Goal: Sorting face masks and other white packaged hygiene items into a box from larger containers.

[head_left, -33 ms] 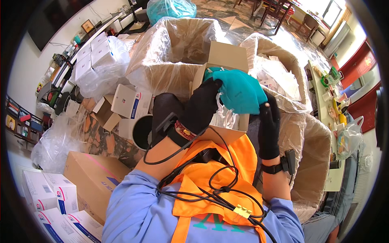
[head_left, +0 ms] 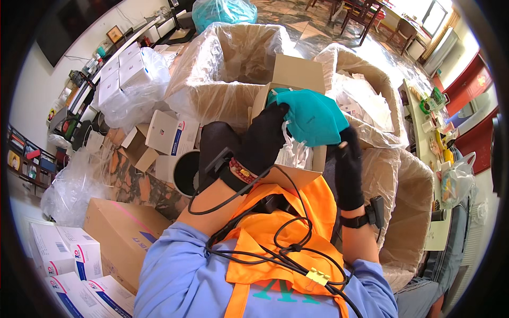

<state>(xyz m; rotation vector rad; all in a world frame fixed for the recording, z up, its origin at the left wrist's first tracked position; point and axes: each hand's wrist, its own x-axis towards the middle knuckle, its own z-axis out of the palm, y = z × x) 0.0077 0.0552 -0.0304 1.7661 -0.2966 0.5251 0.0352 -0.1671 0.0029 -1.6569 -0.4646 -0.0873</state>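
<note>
A stack of teal face masks (head_left: 313, 117) is held above an open cardboard box (head_left: 297, 73) between my knees. My left hand (head_left: 265, 124), in a black glove, is closed on the masks' left edge. At their lower right corner, my right hand (head_left: 350, 164), also gloved in black, has its bent fingers closed on the edge. White ear straps (head_left: 289, 130) hang beside the masks on the left. Below, whitish material (head_left: 297, 155) shows inside the box; the masks hide part of it.
Plastic-lined cartons stand ahead (head_left: 222, 87) and to the right (head_left: 366, 135), one holding pale sheets. White boxes (head_left: 69, 249) and a brown carton (head_left: 119, 233) lie at lower left. A dark-mouthed bin (head_left: 187, 172) stands by my left knee. Black cables (head_left: 286, 249) cross my orange apron.
My right hand has shifted slightly down and left along the masks, its fingers more bent. The masks' right end has lifted a little. My left hand stays almost still.
</note>
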